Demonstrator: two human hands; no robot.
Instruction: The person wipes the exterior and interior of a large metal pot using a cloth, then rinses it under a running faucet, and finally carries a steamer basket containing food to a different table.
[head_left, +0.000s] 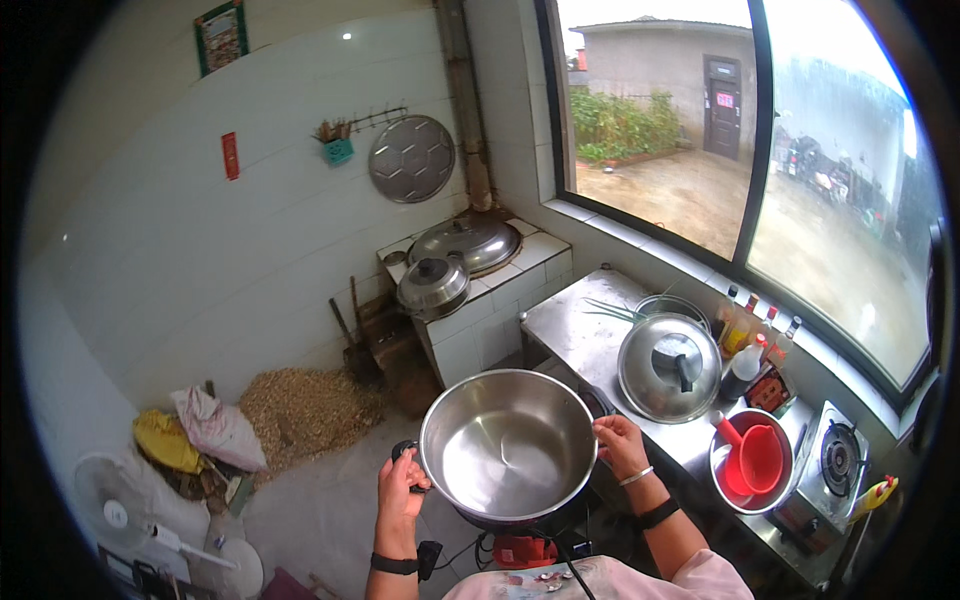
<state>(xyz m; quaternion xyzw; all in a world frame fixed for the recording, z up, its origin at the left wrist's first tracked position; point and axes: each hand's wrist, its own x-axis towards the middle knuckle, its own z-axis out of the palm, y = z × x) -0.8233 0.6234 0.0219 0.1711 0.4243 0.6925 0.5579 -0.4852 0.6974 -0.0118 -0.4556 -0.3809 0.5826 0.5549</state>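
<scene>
A wide stainless steel pot (510, 446) with black side handles is in front of me, its inside bare and shiny. My left hand (401, 484) is closed around its left handle. At the pot's right rim, below the other handle, my right hand (621, 444) has its thumb and fingers pinched together; whether they grip the rim cannot be told. To the right, a steel lid (670, 367) with a black handle rests on the metal table (559, 319). A red plastic ladle (752, 459) sits in a steel basin (787, 480) beyond my right hand.
A gas stove (838, 457) stands at the right, beside several bottles (739, 330). Behind the pot, a tiled stove (487, 319) holds a lidded pot (433, 289). Wood chips (307, 412) and sacks (221, 427) lie on the left floor, near a white fan (116, 514). Cords hang below the pot.
</scene>
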